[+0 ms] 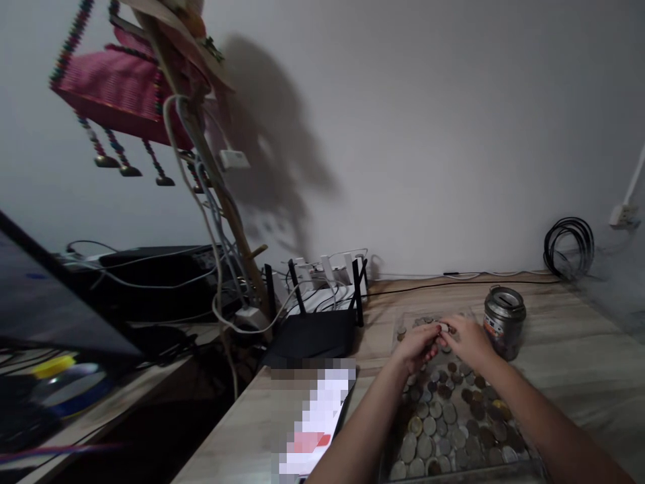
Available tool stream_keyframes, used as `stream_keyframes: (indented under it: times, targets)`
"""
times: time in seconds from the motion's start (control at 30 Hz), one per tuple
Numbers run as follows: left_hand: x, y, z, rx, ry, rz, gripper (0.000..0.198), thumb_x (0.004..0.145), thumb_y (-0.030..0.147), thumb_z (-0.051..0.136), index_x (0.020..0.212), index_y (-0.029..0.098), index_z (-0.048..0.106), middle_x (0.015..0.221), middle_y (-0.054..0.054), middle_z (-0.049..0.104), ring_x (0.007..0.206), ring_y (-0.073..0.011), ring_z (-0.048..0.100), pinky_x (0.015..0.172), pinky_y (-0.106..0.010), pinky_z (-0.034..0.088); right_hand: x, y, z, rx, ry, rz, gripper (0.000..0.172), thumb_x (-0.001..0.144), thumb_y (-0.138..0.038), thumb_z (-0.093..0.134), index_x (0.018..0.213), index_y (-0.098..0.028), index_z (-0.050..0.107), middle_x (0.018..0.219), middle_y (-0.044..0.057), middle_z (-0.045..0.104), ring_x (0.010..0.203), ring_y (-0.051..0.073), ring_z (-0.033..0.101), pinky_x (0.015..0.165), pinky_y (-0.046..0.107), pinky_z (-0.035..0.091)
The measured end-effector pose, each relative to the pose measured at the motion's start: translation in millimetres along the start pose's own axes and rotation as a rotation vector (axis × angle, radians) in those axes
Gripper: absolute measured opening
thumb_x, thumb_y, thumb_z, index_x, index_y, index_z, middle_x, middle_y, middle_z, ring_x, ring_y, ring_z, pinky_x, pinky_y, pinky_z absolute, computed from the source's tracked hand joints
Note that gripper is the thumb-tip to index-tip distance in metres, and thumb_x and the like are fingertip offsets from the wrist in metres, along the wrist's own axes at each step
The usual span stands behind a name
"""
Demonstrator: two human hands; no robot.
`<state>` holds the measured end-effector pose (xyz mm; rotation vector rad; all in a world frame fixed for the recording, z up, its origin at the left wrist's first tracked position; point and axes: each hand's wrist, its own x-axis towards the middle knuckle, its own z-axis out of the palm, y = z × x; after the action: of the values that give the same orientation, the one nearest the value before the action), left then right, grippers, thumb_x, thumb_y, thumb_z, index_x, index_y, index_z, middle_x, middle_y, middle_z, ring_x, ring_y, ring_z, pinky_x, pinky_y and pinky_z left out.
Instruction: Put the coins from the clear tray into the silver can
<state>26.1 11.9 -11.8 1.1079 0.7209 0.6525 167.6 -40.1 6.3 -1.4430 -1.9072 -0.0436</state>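
Observation:
My left hand and my right hand meet above the far part of a shallow clear tray. Between their fingertips is a small pale coin, pinched by both hands. The left fingers are curled, and whether more coins lie in that palm is hidden. Many loose coins, silver, brass and brown, are spread flat across the tray under my forearms. Just right of my right hand stands a metal can with a slot in its lid.
A phone with a lit, blurred screen lies left of my left forearm. Behind it sit a black router and a white one with cables. A coil of black cable leans on the wall. A pink bag hangs from a wooden stand.

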Motion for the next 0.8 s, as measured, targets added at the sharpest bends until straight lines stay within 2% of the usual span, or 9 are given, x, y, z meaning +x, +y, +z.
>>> stream_keyframes:
  times: [0.1, 0.2, 0.27, 0.33, 0.4, 0.5, 0.6, 0.7, 0.8]
  targets:
    - [-5.0, 2.0, 4.0, 0.048, -0.116, 0.002, 0.029, 0.070, 0.038, 0.059, 0.087, 0.015, 0.057, 0.049, 0.006, 0.049, 0.029, -0.0001, 0.022, 0.032, -0.017, 0.006, -0.6, -0.9, 5.5, 0.003, -0.023, 0.033, 0.015, 0.073, -0.025, 0.049, 0.076, -0.026, 0.063, 0.072, 0.000, 0.064, 0.066, 0.017, 0.059, 0.056, 0.026, 0.042]
    - [-7.4, 3.8, 7.2, 0.006, -0.114, -0.058, 0.030, 0.073, 0.041, 0.054, 0.091, 0.017, 0.056, 0.045, 0.008, 0.041, 0.029, -0.0005, 0.018, 0.033, -0.016, 0.004, 2.2, 8.7, -12.4, -0.027, 0.092, 0.086, 0.018, 0.075, -0.029, 0.047, 0.072, -0.025, 0.064, 0.072, 0.002, 0.064, 0.067, 0.017, 0.058, 0.059, 0.027, 0.041]
    - [-6.0, 4.5, 6.6, -0.048, -0.067, -0.136, 0.026, 0.077, 0.039, 0.047, 0.084, 0.015, 0.055, 0.043, 0.009, 0.035, 0.029, -0.0006, 0.016, 0.033, -0.015, 0.003, 4.5, 21.8, -33.2, -0.102, 0.243, 0.136, 0.023, 0.077, -0.031, 0.045, 0.075, -0.023, 0.066, 0.076, 0.003, 0.065, 0.073, 0.017, 0.057, 0.064, 0.027, 0.040]
    - [-2.9, 5.4, 3.6, -0.149, 0.030, -0.201, 0.022, 0.079, 0.033, 0.043, 0.077, 0.014, 0.053, 0.042, 0.009, 0.031, 0.029, -0.0006, 0.016, 0.032, -0.014, 0.003, 5.4, 39.1, -54.9, -0.223, 0.393, 0.239, 0.025, 0.077, -0.033, 0.044, 0.081, -0.023, 0.067, 0.080, 0.004, 0.065, 0.080, 0.019, 0.056, 0.065, 0.027, 0.039]
    - [0.9, 6.4, -0.6, -0.299, 0.157, -0.220, 0.014, 0.078, 0.025, 0.043, 0.072, 0.014, 0.049, 0.043, 0.009, 0.032, 0.028, -0.0004, 0.017, 0.030, -0.012, 0.005, 4.6, 56.9, -72.1, -0.321, 0.448, 0.388, 0.026, 0.075, -0.036, 0.046, 0.083, -0.024, 0.068, 0.080, 0.006, 0.065, 0.077, 0.019, 0.055, 0.059, 0.027, 0.036]
    - [5.3, 7.8, -5.8, -0.462, 0.267, -0.206, 0.009, 0.076, 0.017, 0.043, 0.069, 0.013, 0.046, 0.045, 0.006, 0.039, 0.028, -0.0001, 0.023, 0.028, -0.011, 0.011, 2.5, 74.9, -82.8, -0.322, 0.407, 0.539, 0.025, 0.071, -0.037, 0.049, 0.079, -0.024, 0.069, 0.072, 0.005, 0.065, 0.064, 0.018, 0.054, 0.051, 0.026, 0.031]
    - [7.5, 8.2, -7.5, -0.500, 0.310, -0.192, 0.008, 0.077, 0.011, 0.041, 0.072, 0.012, 0.047, 0.050, 0.002, 0.048, 0.034, -0.0025, 0.040, 0.031, -0.010, 0.029, 2.2, 78.6, -80.2, -0.330, 0.381, 0.501, 0.023, 0.069, -0.036, 0.050, 0.074, -0.025, 0.069, 0.070, 0.004, 0.065, 0.066, 0.018, 0.054, 0.053, 0.027, 0.031]
    - [8.1, 7.1, -7.0, -0.552, 0.333, -0.178, 0.013, 0.077, 0.005, 0.039, 0.084, 0.008, 0.050, 0.062, -0.005, 0.057, 0.052, -0.0093, 0.058, 0.046, -0.015, 0.047, 4.0, 77.8, -75.1, -0.410, 0.391, 0.447, 0.022, 0.069, -0.036, 0.050, 0.073, -0.025, 0.069, 0.069, 0.005, 0.065, 0.073, 0.021, 0.053, 0.058, 0.029, 0.031]
    - [7.0, 5.5, -5.4, -0.562, 0.329, -0.170, 0.025, 0.077, 0.001, 0.037, 0.099, 0.006, 0.048, 0.072, -0.009, 0.061, 0.064, -0.0133, 0.063, 0.055, -0.019, 0.052, 6.3, 82.4, -72.2, -0.402, 0.428, 0.462, 0.024, 0.069, -0.036, 0.049, 0.072, -0.024, 0.069, 0.069, 0.006, 0.065, 0.075, 0.021, 0.053, 0.061, 0.030, 0.031]
